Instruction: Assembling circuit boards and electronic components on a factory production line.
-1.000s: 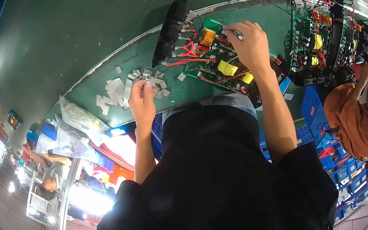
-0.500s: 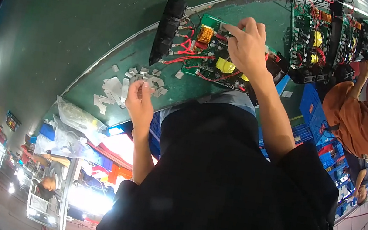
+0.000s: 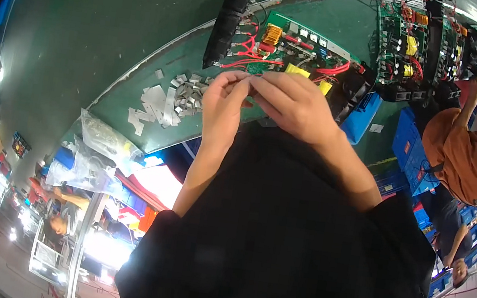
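Observation:
My left hand point(image 3: 222, 110) and my right hand point(image 3: 299, 106) meet at the fingertips, close to my body at the near edge of the bench. Both are closed in a pinch; whatever they hold is hidden between the fingers. Just beyond them lies a green circuit board point(image 3: 280, 19) with an orange copper coil point(image 3: 272, 34), yellow-wrapped parts point(image 3: 297, 70) and red wires point(image 3: 340, 70). Those wires and others run to a black row of sockets point(image 3: 225, 28) on the board's left. Beside my left hand is a pile of small grey metal-looking pieces point(image 3: 188, 93) and pale flat strips point(image 3: 154, 99).
More wired boards point(image 3: 410, 48) stand at the far right of the green bench. A blue box point(image 3: 360, 117) lies near my right forearm. Clear plastic bags point(image 3: 106, 142) rest at the bench's left end. A person in an orange top point(image 3: 468, 160) works at right.
My right hand has come back from the circuit board toward my body. My left hand has left the pile of grey pieces, moving right and up, and the fingertips now meet.

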### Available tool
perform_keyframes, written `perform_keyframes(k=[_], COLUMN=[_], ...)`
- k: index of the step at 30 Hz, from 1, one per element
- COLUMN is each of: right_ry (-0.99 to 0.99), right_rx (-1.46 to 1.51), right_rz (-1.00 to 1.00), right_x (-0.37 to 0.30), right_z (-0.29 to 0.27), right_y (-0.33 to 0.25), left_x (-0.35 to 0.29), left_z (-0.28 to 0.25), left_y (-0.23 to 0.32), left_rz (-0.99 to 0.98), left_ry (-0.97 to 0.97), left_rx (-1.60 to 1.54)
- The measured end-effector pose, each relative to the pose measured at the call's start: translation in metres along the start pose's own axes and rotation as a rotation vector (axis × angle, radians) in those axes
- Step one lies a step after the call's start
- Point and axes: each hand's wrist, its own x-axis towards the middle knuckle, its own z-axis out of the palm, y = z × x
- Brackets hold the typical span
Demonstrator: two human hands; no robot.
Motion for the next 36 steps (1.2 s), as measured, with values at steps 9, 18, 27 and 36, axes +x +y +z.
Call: perform_keyframes(k=[9,18,27,36], right_ry=[0.288,0.128,-0.077,-0.024], right_rx=[-0.072,-0.286,-0.268,-0.258], right_rz=[0.484,0.451,0.359,0.367], right_x=[-0.015,0.002,-0.003,-0.015], right_z=[0.002,-0.003,-0.010,-0.007], right_y=[0.058,0.125,0.115,0.122], left_x=[0.026,0.032,0.022,0.020], left_z=[-0.040,-0.143,-0.175,-0.169], left_y=[-0.032,-0.070,-0.082,-0.078], left_rz=[0.221,0.213,0.232,0.283], left_ry=[0.073,0.346,0.485,0.504], left_rx=[0.479,0.524,0.529,0.645])
